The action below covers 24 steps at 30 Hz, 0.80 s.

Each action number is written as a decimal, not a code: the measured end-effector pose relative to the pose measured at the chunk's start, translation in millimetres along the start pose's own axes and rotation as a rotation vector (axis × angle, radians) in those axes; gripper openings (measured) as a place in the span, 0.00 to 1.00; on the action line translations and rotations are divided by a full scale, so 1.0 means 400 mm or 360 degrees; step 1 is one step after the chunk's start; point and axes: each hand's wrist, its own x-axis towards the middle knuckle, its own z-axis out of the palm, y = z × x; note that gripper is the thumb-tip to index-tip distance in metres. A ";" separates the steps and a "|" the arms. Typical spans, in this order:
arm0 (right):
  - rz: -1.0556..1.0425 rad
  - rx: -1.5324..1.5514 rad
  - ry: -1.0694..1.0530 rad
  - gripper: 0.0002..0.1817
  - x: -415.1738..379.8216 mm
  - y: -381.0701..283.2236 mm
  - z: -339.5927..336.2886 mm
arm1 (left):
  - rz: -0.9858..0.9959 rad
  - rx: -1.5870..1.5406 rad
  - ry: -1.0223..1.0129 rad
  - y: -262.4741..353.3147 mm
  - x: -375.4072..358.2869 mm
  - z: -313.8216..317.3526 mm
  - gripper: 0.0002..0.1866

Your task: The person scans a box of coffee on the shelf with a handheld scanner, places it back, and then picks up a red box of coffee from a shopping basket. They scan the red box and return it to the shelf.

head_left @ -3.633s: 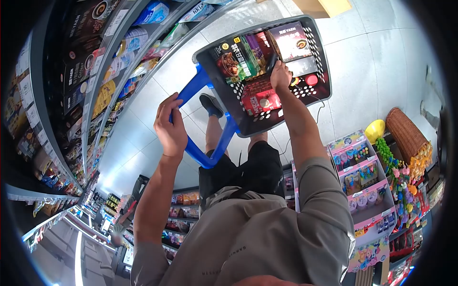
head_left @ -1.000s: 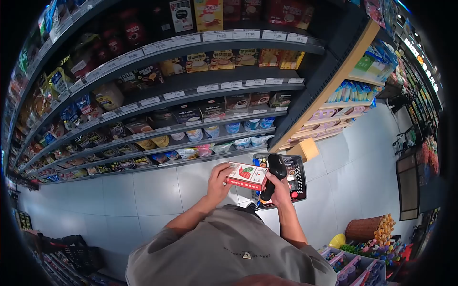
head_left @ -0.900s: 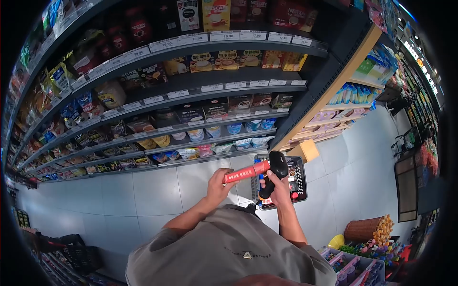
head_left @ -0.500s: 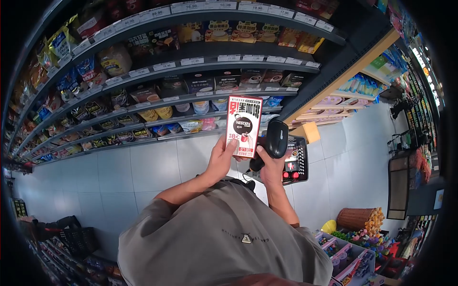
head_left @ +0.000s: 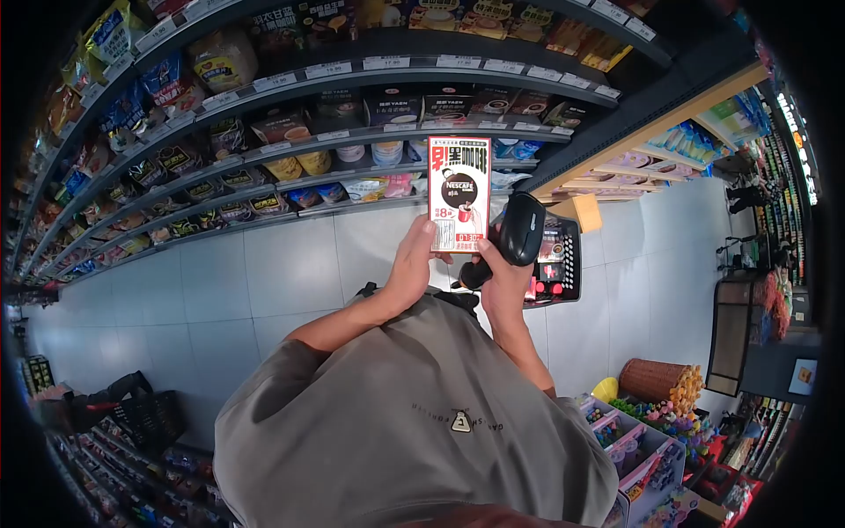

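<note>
A white and red Nescafé coffee box [head_left: 459,189] is held upright in front of me, its printed front facing me and a barcode at its lower left. My left hand [head_left: 412,262] grips its lower left side. My right hand [head_left: 505,280] is wrapped round a black handheld scanner [head_left: 521,231], and its thumb touches the lower right corner of the box. The scanner's head stands just right of the box. Fingertips behind the box are mostly hidden.
Shelves [head_left: 352,136] of packaged goods curve across the front and left. A black basket [head_left: 572,264] with boxes stands on the floor right of the scanner. A display of flowers [head_left: 669,422] is at lower right, another black basket [head_left: 150,418] at lower left.
The box, scanner and both hands appear higher in the view. My left thumb has shifted to the box's left edge, and the barcode now shows. The shelves have shifted upward in view.
</note>
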 end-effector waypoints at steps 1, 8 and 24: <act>0.0006 -0.0001 0.0002 0.18 0.001 0.002 0.001 | -0.0011 -0.0003 0.0001 0.001 0.001 -0.004 0.22; 0.0009 0.0010 0.0067 0.19 -0.014 0.007 0.017 | -0.0035 -0.0085 -0.0001 0.019 -0.004 -0.014 0.19; -0.0115 -0.0330 0.0205 0.21 -0.037 0.027 -0.015 | 0.0104 -0.0050 0.0089 0.018 -0.007 -0.005 0.27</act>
